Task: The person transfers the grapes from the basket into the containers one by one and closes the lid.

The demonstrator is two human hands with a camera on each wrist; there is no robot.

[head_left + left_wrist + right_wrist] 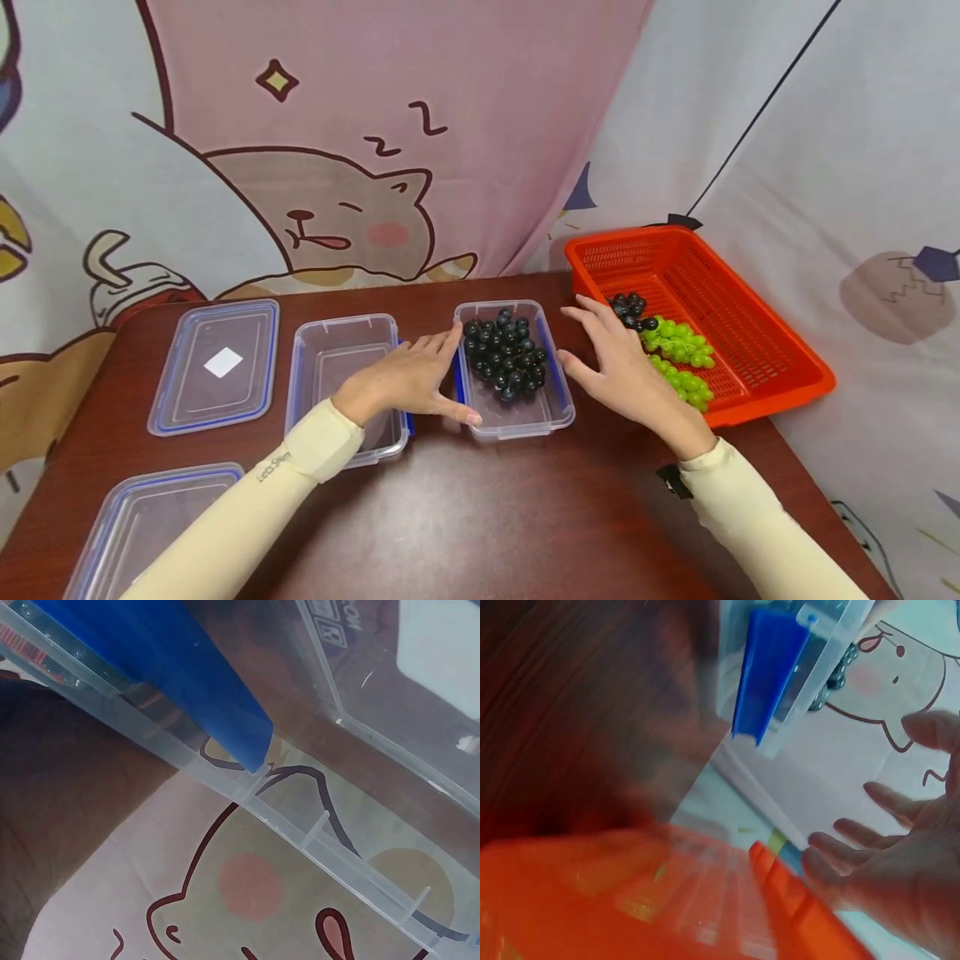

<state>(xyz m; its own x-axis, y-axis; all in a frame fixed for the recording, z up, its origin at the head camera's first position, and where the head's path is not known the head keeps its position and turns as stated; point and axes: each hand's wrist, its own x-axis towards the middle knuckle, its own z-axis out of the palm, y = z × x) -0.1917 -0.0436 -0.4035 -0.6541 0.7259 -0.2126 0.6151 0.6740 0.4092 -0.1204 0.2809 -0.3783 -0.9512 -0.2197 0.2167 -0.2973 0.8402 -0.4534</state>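
Note:
A bunch of dark grapes (507, 357) lies in a clear plastic container (517, 425) with blue side clips. My left hand (408, 373) is at that container's left edge, fingers extended and thumb near its front left corner. Between the container and the orange basket, my right hand (618, 362) hovers with fingers spread and nothing held; the right wrist view also shows the spread fingers (855, 840). The orange basket (765, 350) holds green grapes (678, 343) and a smaller dark bunch (628, 308). Under my left wrist stands a second clear container (341, 325), with no fruit visible inside.
One clear lid (217, 367) with a blue seal and white label lies at the table's far left. Another lid (150, 517) is at the near left, partly covered by my left forearm. A patterned cloth (480, 150) hangs behind the brown table (480, 517).

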